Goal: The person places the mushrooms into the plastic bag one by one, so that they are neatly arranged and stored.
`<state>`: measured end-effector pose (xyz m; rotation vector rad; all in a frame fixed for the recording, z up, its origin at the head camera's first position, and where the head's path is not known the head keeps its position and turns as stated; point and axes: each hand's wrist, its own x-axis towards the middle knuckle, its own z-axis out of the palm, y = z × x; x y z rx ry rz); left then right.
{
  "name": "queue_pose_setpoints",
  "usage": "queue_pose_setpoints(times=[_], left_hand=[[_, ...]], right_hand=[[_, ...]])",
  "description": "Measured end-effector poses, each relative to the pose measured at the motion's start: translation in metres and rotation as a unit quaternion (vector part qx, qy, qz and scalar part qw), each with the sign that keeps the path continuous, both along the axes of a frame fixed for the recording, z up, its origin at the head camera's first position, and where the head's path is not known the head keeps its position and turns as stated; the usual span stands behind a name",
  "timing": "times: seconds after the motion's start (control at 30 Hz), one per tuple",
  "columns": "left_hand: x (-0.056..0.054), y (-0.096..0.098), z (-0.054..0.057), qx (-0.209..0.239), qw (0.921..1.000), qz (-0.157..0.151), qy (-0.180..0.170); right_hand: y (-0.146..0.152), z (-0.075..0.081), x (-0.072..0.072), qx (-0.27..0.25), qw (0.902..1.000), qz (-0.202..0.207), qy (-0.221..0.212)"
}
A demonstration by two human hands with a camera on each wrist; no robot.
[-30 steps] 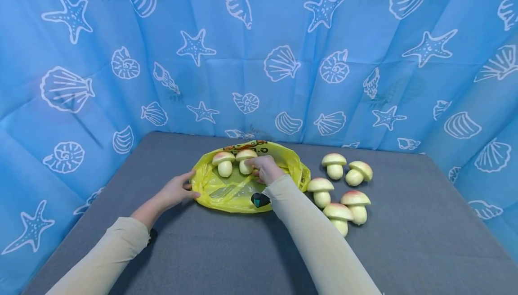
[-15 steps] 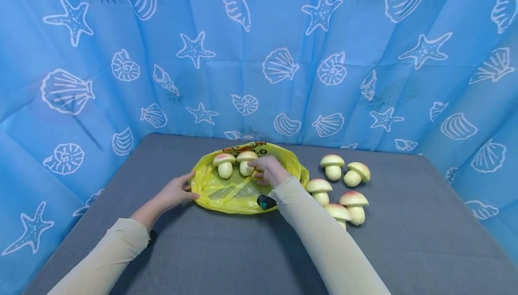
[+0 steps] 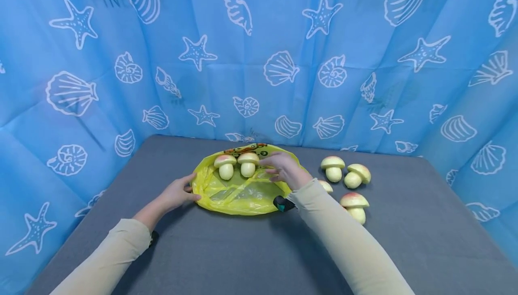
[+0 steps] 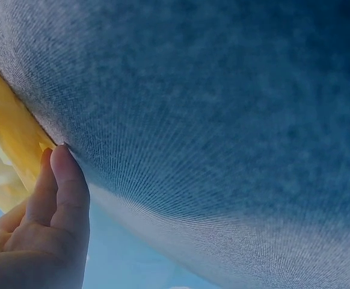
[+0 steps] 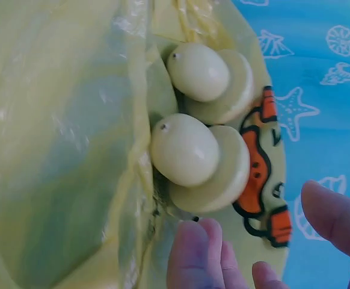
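A yellow plastic bag (image 3: 238,205) lies spread with its mouth wide, two toy mushrooms inside at the back: a left mushroom (image 3: 225,167) and a right mushroom (image 3: 248,164), side by side with caps away from me. My left hand (image 3: 178,193) holds the bag's left edge, which runs between thumb and fingers; its fingertips (image 4: 67,165) meet the yellow rim in the left wrist view. Over the bag's right part is my right hand (image 3: 285,169), holding nothing, thumb and fingers apart, just right of the right mushroom. In the right wrist view, both mushrooms show stem ends.
More toy mushrooms lie on the grey cloth right of the bag: one at the back (image 3: 333,169), a tilted one (image 3: 358,175), and a nearer one (image 3: 355,206). Another cap (image 3: 326,186) is partly hidden by my right arm. A blue shell-print curtain (image 3: 259,61) closes the back.
My right hand has drawn back to the right from the right mushroom, and its fingers have spread. The mushroom stays in the bag. The left hand keeps its place.
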<state>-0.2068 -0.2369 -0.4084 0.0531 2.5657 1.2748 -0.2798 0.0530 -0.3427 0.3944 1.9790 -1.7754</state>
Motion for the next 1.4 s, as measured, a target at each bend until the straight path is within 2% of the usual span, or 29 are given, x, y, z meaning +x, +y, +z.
queue_pose_setpoints(times=[0.17, 0.67, 0.87, 1.4], left_hand=[[0.001, 0.001, 0.002, -0.001, 1.0, 0.0, -0.004], [0.002, 0.0, 0.003, 0.004, 0.9999, -0.01, -0.003], [0.001, 0.0, 0.003, 0.004, 0.9999, -0.014, -0.003], [0.0, 0.002, -0.001, 0.005, 1.0, 0.006, -0.003]], right_hand=[[0.01, 0.009, 0.007, 0.002, 0.9999, 0.003, 0.011], [0.04, 0.025, 0.02, 0.0, 0.9988, 0.01, 0.047], [0.051, 0.03, 0.027, -0.019, 0.9981, 0.014, 0.057], [0.087, 0.045, 0.043, -0.03, 0.9954, 0.039, 0.083]])
